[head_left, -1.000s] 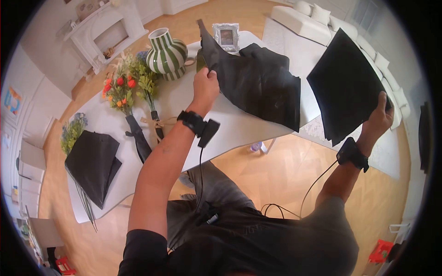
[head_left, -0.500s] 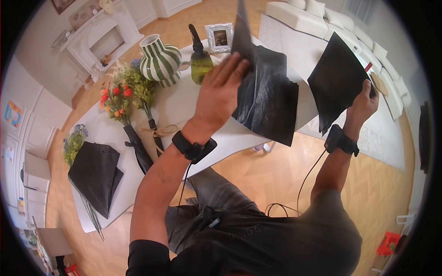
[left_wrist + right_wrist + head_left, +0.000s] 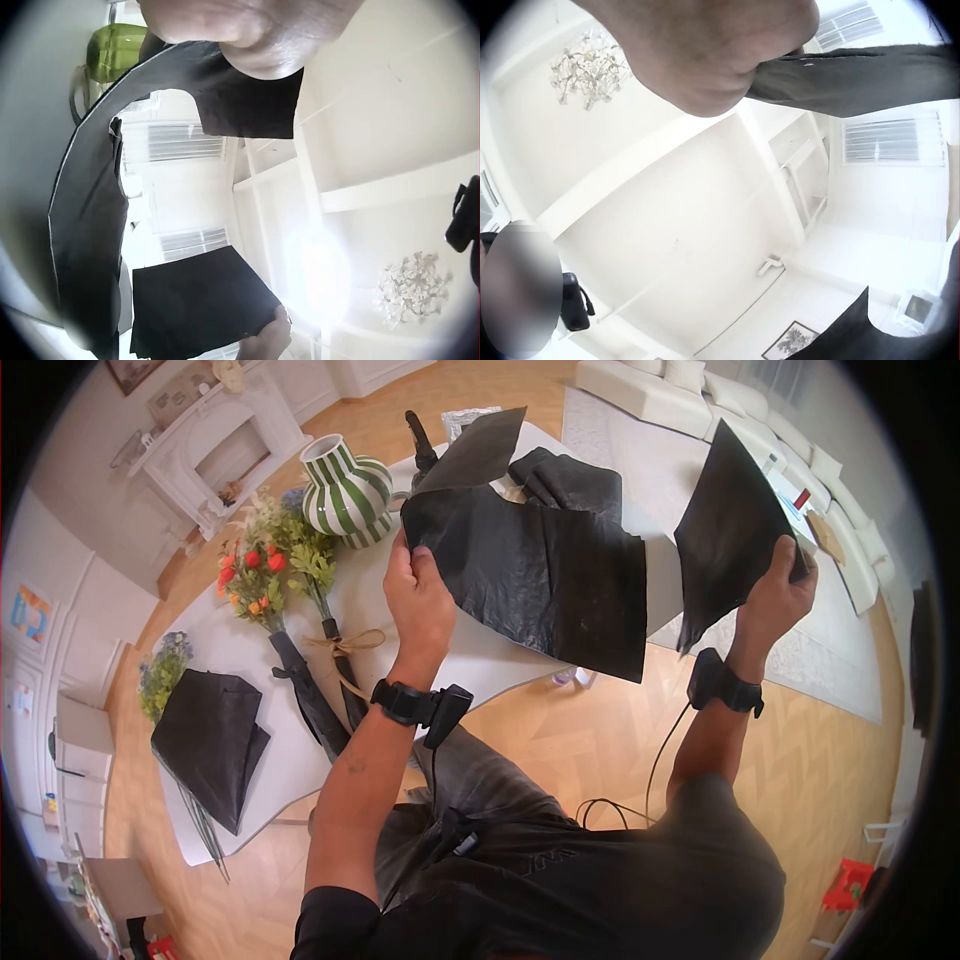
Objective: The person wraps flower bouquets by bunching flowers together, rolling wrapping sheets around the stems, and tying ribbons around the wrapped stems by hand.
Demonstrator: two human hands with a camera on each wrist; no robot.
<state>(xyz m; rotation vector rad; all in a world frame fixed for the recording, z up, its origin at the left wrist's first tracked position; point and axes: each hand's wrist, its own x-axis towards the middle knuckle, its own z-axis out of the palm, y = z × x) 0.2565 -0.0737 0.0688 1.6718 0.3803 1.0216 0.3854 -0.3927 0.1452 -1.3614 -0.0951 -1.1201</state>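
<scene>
In the head view the left hand (image 3: 419, 603) pinches the left edge of a large black sheet (image 3: 540, 570), whose upper corner folds up and over. Out to the right, the right hand (image 3: 776, 596) grips a second black piece (image 3: 728, 525) by its lower right edge, held up off the table. A gap separates the two pieces. The left wrist view shows the sheet (image 3: 90, 217) curving down from the left hand (image 3: 255, 30), with the other piece (image 3: 202, 304) beyond. In the right wrist view the right hand (image 3: 712, 52) holds its black piece (image 3: 855, 79) edge-on.
On the white table (image 3: 290, 760) stand a green-striped vase (image 3: 345, 490), a bottle with a black spray top (image 3: 420, 445) and a silver frame (image 3: 462, 420). Flower bunches (image 3: 255, 575) and a black-wrapped bunch (image 3: 210, 740) lie at left. Another dark piece (image 3: 575, 485) lies behind the sheet.
The left hand rose across the sheet's edge, then came back left and lower, and the sheet's corner now folds over. The right hand moved slightly left, turning its piece narrower to view.
</scene>
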